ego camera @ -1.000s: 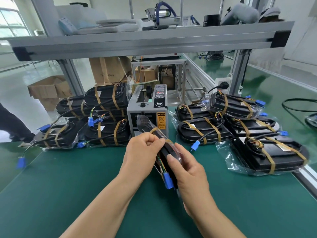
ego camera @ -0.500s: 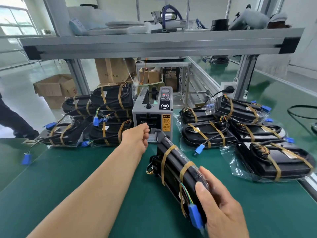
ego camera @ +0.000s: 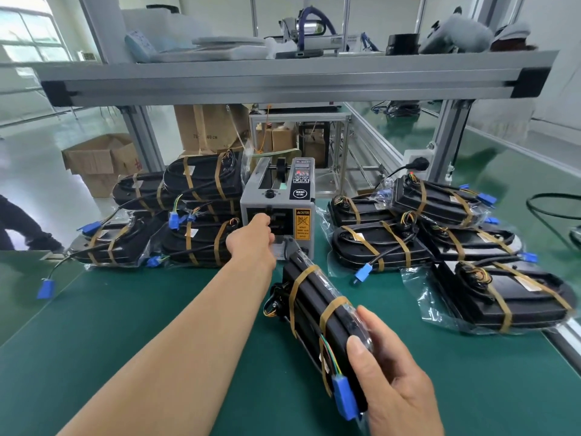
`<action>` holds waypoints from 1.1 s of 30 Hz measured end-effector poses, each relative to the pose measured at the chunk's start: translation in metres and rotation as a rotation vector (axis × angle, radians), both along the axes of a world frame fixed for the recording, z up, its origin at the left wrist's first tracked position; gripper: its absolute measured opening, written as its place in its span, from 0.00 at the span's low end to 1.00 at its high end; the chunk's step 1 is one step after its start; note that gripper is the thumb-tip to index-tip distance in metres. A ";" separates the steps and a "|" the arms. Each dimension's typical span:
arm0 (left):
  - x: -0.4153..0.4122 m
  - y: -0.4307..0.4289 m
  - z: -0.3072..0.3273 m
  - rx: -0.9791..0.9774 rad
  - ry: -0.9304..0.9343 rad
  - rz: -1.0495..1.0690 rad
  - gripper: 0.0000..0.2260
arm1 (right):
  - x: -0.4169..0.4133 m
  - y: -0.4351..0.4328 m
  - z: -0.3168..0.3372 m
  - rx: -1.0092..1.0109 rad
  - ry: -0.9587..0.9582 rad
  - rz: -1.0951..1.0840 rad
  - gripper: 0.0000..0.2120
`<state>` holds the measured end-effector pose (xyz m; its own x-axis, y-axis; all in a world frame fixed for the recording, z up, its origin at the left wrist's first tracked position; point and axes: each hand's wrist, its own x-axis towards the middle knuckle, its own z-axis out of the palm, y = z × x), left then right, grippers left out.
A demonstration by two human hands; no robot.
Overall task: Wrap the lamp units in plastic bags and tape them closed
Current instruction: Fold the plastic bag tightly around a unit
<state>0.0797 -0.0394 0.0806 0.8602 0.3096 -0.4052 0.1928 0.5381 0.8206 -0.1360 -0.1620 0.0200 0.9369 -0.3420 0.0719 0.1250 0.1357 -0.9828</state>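
A black lamp unit point(ego camera: 314, 305) in a clear plastic bag, bound with tan tape bands, lies tilted on the green mat point(ego camera: 125, 325); its blue connector point(ego camera: 344, 396) points toward me. My right hand point(ego camera: 394, 376) grips its near end, thumb on top. My left hand point(ego camera: 251, 239) is stretched out to the outlet slot of the grey tape dispenser point(ego camera: 302, 215). Its fingertips are at the slot and hidden, so I cannot see whether they hold tape.
Wrapped, taped lamp units are piled left of the dispenser point(ego camera: 195, 243) and to its right point(ego camera: 377, 247), with one at the mat's right edge point(ego camera: 503, 294). An aluminium shelf beam point(ego camera: 283, 77) crosses overhead. A black cable point(ego camera: 550, 199) loops at far right.
My left hand let go of the lamp unit and reached forward to the dispenser's outlet. My right hand lowered the unit onto the mat, keeping hold of its near end.
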 end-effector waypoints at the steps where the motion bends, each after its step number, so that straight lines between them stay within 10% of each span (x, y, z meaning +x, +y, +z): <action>1: -0.013 0.004 0.002 0.073 -0.044 -0.011 0.08 | 0.000 -0.001 -0.001 0.009 -0.001 0.000 0.24; 5: -0.077 0.030 0.007 0.320 -0.340 -0.384 0.14 | 0.002 -0.001 -0.004 0.026 -0.012 0.011 0.24; 11: -0.092 0.033 0.014 0.549 -0.232 -0.542 0.09 | 0.001 0.004 0.000 0.034 -0.053 0.008 0.22; 20: -0.088 0.035 0.008 0.322 -0.224 -0.627 0.10 | 0.030 -0.032 0.058 -0.435 0.125 0.245 0.25; 25: -0.086 0.031 0.005 0.205 -0.217 -0.576 0.08 | 0.099 -0.016 0.087 -0.780 0.140 0.285 0.11; 33: -0.085 0.032 -0.001 0.304 -0.260 -0.570 0.09 | 0.129 0.000 0.071 -0.828 0.105 0.174 0.11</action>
<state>-0.0052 -0.0072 0.0795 0.9797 -0.1515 -0.1312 0.1539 0.1499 0.9766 -0.0067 -0.1625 0.0907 0.9872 -0.0679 0.1447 0.0714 -0.6227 -0.7792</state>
